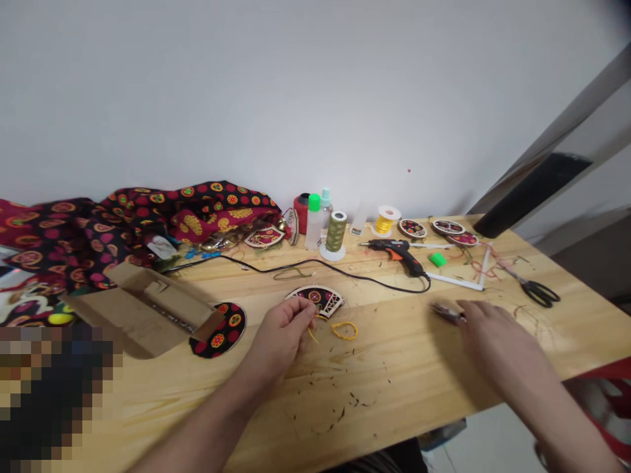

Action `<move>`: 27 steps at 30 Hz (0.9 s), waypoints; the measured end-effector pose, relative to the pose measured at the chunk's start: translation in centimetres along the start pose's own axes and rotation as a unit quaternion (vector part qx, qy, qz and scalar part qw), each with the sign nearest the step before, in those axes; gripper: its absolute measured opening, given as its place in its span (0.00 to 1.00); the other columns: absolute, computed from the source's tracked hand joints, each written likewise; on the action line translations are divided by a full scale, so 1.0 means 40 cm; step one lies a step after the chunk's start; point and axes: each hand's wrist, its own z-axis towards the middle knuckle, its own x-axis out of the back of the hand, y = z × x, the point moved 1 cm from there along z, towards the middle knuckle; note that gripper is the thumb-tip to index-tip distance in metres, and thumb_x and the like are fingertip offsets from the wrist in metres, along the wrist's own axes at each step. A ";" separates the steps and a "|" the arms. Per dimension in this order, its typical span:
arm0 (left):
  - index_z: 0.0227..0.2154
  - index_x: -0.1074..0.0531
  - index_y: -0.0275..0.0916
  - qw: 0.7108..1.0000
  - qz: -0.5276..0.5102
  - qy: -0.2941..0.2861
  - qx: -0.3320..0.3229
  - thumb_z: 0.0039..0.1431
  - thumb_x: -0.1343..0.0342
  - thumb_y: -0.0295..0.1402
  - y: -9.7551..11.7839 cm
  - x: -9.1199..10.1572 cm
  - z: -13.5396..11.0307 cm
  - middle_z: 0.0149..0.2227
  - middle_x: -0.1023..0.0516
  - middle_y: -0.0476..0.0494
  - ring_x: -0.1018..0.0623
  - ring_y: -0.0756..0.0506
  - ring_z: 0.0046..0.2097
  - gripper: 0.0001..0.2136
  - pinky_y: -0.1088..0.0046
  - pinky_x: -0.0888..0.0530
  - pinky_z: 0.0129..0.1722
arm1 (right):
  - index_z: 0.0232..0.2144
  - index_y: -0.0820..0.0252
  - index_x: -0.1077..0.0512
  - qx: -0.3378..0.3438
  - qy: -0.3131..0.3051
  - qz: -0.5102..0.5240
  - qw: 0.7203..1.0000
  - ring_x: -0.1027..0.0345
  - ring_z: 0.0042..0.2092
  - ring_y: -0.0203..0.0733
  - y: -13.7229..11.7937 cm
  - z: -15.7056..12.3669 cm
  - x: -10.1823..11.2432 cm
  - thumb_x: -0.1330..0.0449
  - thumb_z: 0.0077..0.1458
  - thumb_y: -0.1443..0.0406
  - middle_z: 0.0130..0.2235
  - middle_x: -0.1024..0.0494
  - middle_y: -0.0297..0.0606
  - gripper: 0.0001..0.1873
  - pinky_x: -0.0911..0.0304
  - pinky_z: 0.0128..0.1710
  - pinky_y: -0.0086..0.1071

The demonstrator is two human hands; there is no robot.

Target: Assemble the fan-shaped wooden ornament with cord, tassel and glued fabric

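My left hand is closed in a pinch on a yellow cord, whose looped part lies to the right of the fingers and whose loose end hangs below. Right by the fingertips is a fan-shaped piece with a pale cut-out frame and dark patterned fabric; whether the fingers also touch it, I cannot tell. Over the right part of the table, my right hand is blurred by motion. Its fingers appear closed on a small metallic tool pointing left, too smeared to name exactly.
An open cardboard box and a round fabric piece lie left. Patterned cloth is heaped behind. Along the back stand a green thread spool, a yellow spool and bottles. A glue gun and scissors lie right.
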 end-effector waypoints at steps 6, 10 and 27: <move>0.24 0.35 0.36 1.000 -0.001 0.002 -0.020 0.51 0.44 0.41 -0.001 0.008 0.006 0.21 0.33 0.55 0.43 0.59 0.16 0.12 0.83 0.48 0.15 | 0.39 0.72 0.28 -0.053 -0.089 -0.014 0.995 0.29 0.37 0.52 0.094 -0.067 -0.086 0.53 0.49 0.77 0.34 0.24 0.53 0.18 0.34 0.36 0.39; 0.23 0.35 0.36 1.000 -0.006 0.009 -0.014 0.50 0.44 0.41 0.000 0.009 0.007 0.21 0.33 0.55 0.43 0.59 0.15 0.13 0.82 0.48 0.15 | 0.43 0.71 0.29 -0.050 -0.096 0.015 0.994 0.30 0.43 0.53 0.094 -0.064 -0.093 0.53 0.46 0.77 0.39 0.25 0.53 0.22 0.34 0.41 0.40; 0.24 0.34 0.36 1.000 -0.001 0.006 -0.023 0.50 0.44 0.41 0.002 0.006 0.002 0.21 0.33 0.55 0.42 0.59 0.16 0.13 0.82 0.47 0.15 | 0.32 0.64 0.31 -0.039 -0.080 0.139 0.986 0.33 0.38 0.52 0.126 -0.044 -0.043 0.47 0.44 0.71 0.35 0.29 0.50 0.10 0.37 0.38 0.42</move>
